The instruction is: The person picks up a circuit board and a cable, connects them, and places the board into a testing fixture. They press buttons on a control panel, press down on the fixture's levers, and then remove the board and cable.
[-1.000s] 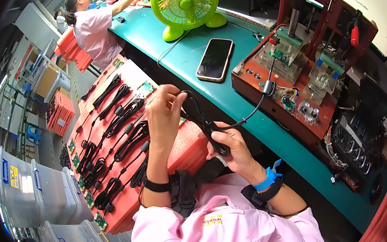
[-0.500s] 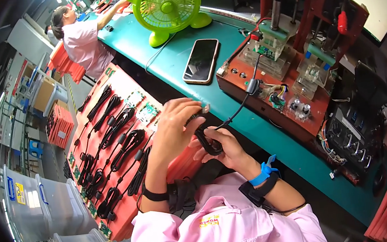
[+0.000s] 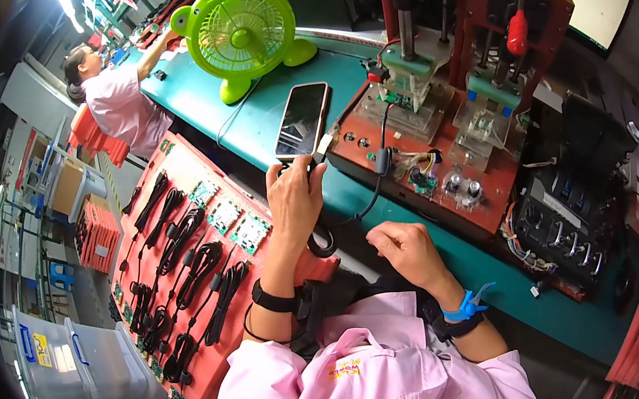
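Two hands at bench edge: left hand (image 3: pixel 295 198) pinching black cable (image 3: pixel 368 201) plug beside phone (image 3: pixel 302 119); right hand (image 3: pixel 407 246) loosely curled, holding nothing, near looped cable. Red tray (image 3: pixel 172 170) at left, packed with coiled cables and green boards (image 3: pixel 226 217).
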`<state>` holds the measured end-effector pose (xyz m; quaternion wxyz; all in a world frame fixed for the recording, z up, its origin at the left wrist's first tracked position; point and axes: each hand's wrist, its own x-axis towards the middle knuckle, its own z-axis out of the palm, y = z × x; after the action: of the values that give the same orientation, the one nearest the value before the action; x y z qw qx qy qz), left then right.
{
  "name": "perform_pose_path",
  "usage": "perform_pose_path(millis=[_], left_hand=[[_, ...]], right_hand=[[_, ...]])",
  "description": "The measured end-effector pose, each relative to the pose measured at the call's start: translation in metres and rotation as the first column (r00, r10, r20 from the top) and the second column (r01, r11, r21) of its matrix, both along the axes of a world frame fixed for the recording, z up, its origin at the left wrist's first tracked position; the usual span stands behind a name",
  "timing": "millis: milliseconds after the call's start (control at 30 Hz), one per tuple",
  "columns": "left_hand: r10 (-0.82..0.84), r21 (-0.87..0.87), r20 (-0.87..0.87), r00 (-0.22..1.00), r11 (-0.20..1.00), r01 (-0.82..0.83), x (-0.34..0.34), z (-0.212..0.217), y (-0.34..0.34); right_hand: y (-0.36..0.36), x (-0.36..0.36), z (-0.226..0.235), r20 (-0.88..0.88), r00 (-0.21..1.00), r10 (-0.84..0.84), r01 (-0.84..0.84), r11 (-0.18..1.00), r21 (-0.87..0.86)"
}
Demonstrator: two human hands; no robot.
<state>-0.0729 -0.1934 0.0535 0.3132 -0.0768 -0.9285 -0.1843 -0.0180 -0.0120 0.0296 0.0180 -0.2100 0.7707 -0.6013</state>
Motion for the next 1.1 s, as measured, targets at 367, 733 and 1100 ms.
perform_pose_path(millis=[367,733,1100], left_hand=[[-0.056,-0.030,0.121,0.991,0.998,0.060,0.001,0.015,-0.001],[-0.447,0.758,0.350,0.823,0.651,0.031,-0.007,0.011,-0.016],[-0.511,0.888,0.335,0.792,0.452,-0.084,-0.003,0.007,-0.013]], right_hand=[[0.013,0.010,-0.017,-0.062,0.996,-0.060,0.050,0.987,-0.155],[0.014,0.010,-0.017,-0.094,0.995,-0.040,0.024,0.986,-0.167],[0.015,0.010,-0.018,-0.084,0.996,-0.020,0.005,0.984,-0.180]])
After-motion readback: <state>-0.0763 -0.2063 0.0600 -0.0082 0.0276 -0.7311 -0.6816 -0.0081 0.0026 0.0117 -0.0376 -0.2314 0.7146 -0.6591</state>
